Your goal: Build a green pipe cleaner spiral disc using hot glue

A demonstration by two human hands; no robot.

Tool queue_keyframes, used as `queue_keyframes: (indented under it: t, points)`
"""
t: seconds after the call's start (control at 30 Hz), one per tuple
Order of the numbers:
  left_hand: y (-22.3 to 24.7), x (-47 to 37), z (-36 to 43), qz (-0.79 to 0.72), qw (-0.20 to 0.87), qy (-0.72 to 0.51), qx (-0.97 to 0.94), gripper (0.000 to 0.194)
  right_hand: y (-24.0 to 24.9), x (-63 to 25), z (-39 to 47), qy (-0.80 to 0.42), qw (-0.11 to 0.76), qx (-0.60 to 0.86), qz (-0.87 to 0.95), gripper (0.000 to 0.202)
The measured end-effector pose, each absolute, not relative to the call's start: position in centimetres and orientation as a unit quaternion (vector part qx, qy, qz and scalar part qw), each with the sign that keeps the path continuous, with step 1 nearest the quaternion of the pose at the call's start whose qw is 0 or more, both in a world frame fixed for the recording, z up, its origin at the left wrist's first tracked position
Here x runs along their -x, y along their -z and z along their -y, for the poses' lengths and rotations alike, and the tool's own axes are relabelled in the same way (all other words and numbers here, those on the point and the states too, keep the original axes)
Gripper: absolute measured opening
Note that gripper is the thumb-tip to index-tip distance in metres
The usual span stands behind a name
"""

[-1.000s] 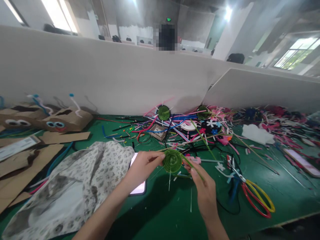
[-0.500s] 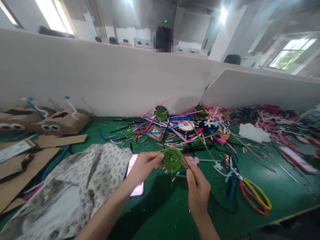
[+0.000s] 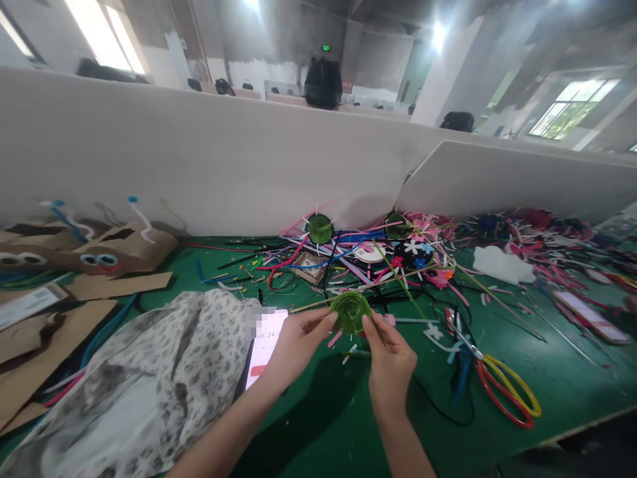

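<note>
A round green coil (image 3: 351, 312), which looks wound from fuzzy pipe cleaner, is held above the table between my two hands. My left hand (image 3: 306, 332) pinches its left edge with thumb and fingers. At its lower right edge, my right hand (image 3: 391, 345) grips it the same way, thumb toward me. The fingertips behind the coil are partly hidden. Below the coil lie short cut pieces on the green table (image 3: 318, 425). A lit phone (image 3: 266, 348) lies just left of my left hand, partly covered by my wrist.
Scissors (image 3: 502, 385) with red and yellow handles lie to the right. Patterned cloth (image 3: 164, 372) and cardboard pieces (image 3: 119, 284) cover the left side. Tangled pipe cleaners and similar green discs (image 3: 320, 229) lie at the back, before a white partition (image 3: 249, 159). Another phone (image 3: 592, 317) is far right.
The coil has shifted slightly right and up, and tilted. My right hand has moved onto its edge; the green strand that ran along my right fingers no longer shows there.
</note>
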State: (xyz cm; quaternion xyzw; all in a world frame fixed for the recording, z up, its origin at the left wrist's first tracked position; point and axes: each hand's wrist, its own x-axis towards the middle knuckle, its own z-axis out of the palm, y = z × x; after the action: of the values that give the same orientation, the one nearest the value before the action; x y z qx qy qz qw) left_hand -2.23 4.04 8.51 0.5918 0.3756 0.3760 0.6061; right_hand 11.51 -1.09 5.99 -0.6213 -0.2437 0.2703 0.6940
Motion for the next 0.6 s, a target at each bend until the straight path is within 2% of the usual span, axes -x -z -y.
queue_keyframes:
  t: [0.1, 0.2, 0.3, 0.37, 0.43, 0.5, 0.6]
  points:
    - [-8.9, 2.5, -3.9, -0.312, 0.648, -0.317, -0.618, 0.042, -5.6, -13.6, 0.4, -0.288, 0.679, 0.624, 0.259, 0.049]
    - [-9.1, 4.1, -4.8, -0.300, 0.634, -0.241, -0.670, 0.054, -6.3, -16.4, 0.0, -0.332, 0.630, 0.623, 0.324, 0.049]
    - [-9.3, 6.4, -6.5, -0.294, 0.612, -0.226, -0.698, 0.049, -8.4, -18.8, 0.2, -0.390, 0.556, 0.617, 0.397, 0.038]
    - [-9.5, 7.4, -7.3, -0.306, 0.592, -0.277, -0.692, 0.038, -10.1, -19.5, 0.3, -0.428, 0.481, 0.609, 0.463, 0.028]
    - [-9.8, 7.5, -7.4, -0.326, 0.571, -0.301, -0.691, 0.034, -11.7, -19.4, 0.2, -0.443, 0.358, 0.582, 0.580, 0.016]
    - [-9.9, 6.8, -6.7, -0.333, 0.560, -0.265, -0.711, 0.035, -12.8, -18.6, -0.4, -0.405, 0.242, 0.543, 0.695, 0.012]
    - [-9.8, 5.2, -5.4, -0.325, 0.506, -0.172, -0.780, 0.033, -13.5, -17.1, -1.6, -0.357, 0.158, 0.513, 0.765, 0.014]
